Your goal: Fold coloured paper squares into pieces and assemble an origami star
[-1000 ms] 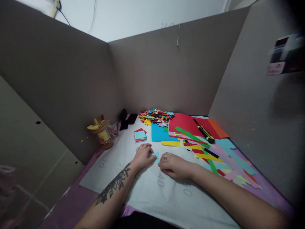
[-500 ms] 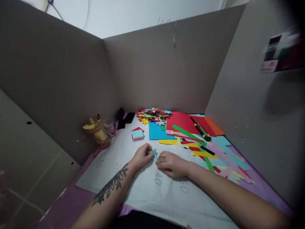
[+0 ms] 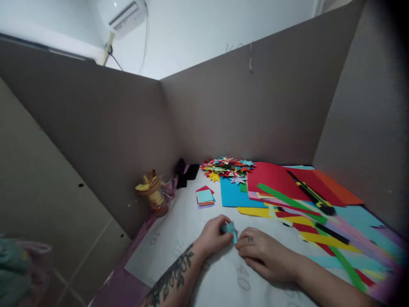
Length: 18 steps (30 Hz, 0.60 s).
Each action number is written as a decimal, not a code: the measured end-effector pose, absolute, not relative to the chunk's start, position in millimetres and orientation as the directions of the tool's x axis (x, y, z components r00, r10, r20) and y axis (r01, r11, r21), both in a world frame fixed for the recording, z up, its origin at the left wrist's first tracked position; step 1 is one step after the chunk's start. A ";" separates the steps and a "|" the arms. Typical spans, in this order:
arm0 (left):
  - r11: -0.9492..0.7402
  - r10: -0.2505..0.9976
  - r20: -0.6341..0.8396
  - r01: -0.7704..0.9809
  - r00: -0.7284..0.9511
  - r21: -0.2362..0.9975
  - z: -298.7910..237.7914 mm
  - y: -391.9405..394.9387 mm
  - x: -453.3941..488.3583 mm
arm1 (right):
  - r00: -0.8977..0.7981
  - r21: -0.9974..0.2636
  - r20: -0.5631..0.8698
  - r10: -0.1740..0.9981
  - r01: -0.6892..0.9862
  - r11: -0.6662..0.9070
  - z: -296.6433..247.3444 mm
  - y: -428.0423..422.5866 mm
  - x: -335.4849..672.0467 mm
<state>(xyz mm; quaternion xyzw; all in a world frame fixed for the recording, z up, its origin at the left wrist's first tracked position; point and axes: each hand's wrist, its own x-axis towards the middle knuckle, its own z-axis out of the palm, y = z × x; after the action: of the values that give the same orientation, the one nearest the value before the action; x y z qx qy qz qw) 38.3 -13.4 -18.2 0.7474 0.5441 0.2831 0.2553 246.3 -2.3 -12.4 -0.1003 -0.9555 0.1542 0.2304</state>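
Observation:
A small folded piece of light-blue paper (image 3: 230, 231) is pinched between the thumb and fingers of my left hand (image 3: 214, 233). My right hand (image 3: 263, 255) lies just to its right, fingers curled together, with the fingertips at the paper's right edge; whether they grip it is hard to make out. Behind my left hand sits a small stack of square papers (image 3: 205, 197), light blue on top and a red one sticking out. Further back is a heap of folded paper stars (image 3: 225, 166) in many colours.
To the right lie red sheets (image 3: 271, 181), a blue sheet (image 3: 234, 194), a yellow-and-black utility knife (image 3: 315, 197) and several loose paper strips (image 3: 345, 233). A brown-lidded cup (image 3: 156, 198) stands at the left by the grey partition (image 3: 128, 123). Black pieces (image 3: 191, 172) lie behind it.
The view has swung left and up, so everything sits further right and lower in the picture. Both hands stay at the light-blue paper in nearly the same pose.

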 end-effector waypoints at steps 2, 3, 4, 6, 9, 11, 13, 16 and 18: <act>-0.264 0.963 0.146 0.677 0.227 0.687 -18.0 -14.0 39.0 | -0.873 -0.379 0.393 0.287 0.131 0.916 -11.2 -3.6 247.1; -0.258 0.965 0.147 0.679 0.218 0.688 -18.2 -14.4 39.4 | -0.874 -0.394 0.385 0.296 0.134 0.909 -10.2 -4.3 247.9; -0.252 0.967 0.146 0.676 0.211 0.692 -18.5 -14.7 39.7 | -0.876 -0.402 0.379 0.297 0.133 0.906 -9.1 -4.9 248.9; -0.237 0.970 0.142 0.656 0.195 0.716 -19.8 -14.9 39.7 | -0.882 -0.407 0.373 0.287 0.123 0.905 -7.5 -5.4 250.9; -0.204 0.978 0.145 0.567 0.148 0.798 -22.0 -13.8 39.1 | -0.871 -0.403 0.404 0.280 0.105 0.909 -9.3 -3.4 252.9; -0.178 0.984 0.171 0.469 0.058 0.865 -22.2 -11.8 40.4 | -0.809 -0.409 0.488 0.327 0.119 0.905 -14.2 0.2 253.5; -0.164 0.981 0.191 0.379 -0.035 0.911 -20.3 -9.1 45.1 | -0.700 -0.432 0.573 0.427 0.185 0.883 -20.9 5.3 253.8; -0.149 0.975 0.187 0.274 -0.117 0.950 -15.9 -6.2 59.2 | -0.508 -0.584 0.566 0.649 0.309 0.751 -30.2 13.8 253.6; -0.151 0.971 0.184 0.210 -0.151 0.966 -15.1 -6.1 70.6 | -0.398 -0.723 0.481 0.781 0.324 0.610 -34.1 18.5 252.4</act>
<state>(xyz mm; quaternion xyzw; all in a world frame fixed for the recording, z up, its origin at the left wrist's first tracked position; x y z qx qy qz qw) 70.6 -6.1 -15.1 0.5433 0.5433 0.5292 0.3599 252.4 18.5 -34.1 -0.3493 -0.7914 0.2700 0.4229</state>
